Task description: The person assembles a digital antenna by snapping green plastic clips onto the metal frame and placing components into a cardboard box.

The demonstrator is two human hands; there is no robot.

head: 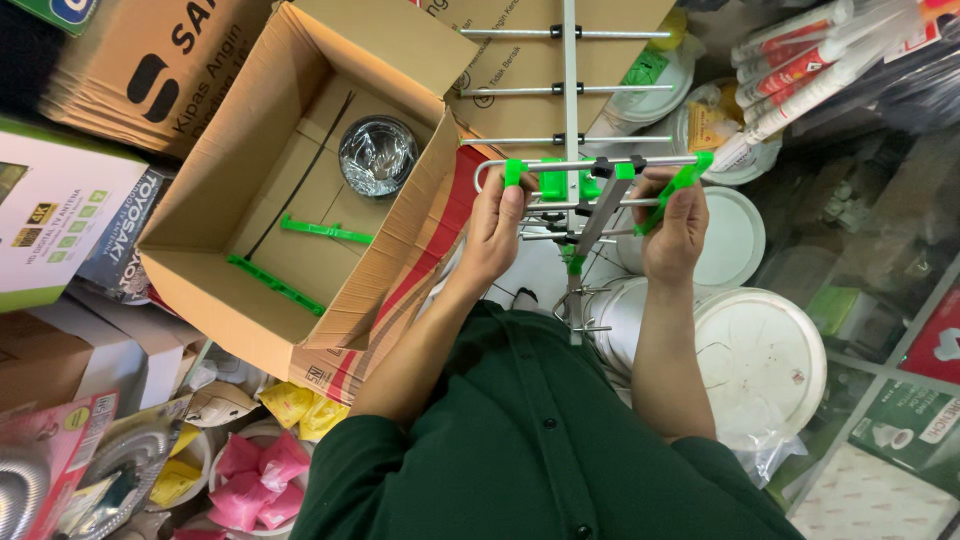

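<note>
Between both hands point(495, 225) point(675, 225), antenna point(571, 100) pointing away

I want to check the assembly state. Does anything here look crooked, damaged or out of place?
One green clip near the right hand sits slanted, while the other green clips on the antenna sit straight. No damage shows. Two green parts lie loose in the open cardboard box.

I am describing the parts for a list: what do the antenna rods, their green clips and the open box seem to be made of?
The antenna rods look like bare metal, probably aluminium: thin, silver, slightly shiny. The green clips look like moulded plastic: bright uniform colour, smooth matte surface. The left hand and right hand grip this part. The open box is brown corrugated cardboard, dull, with folded flaps.
</note>
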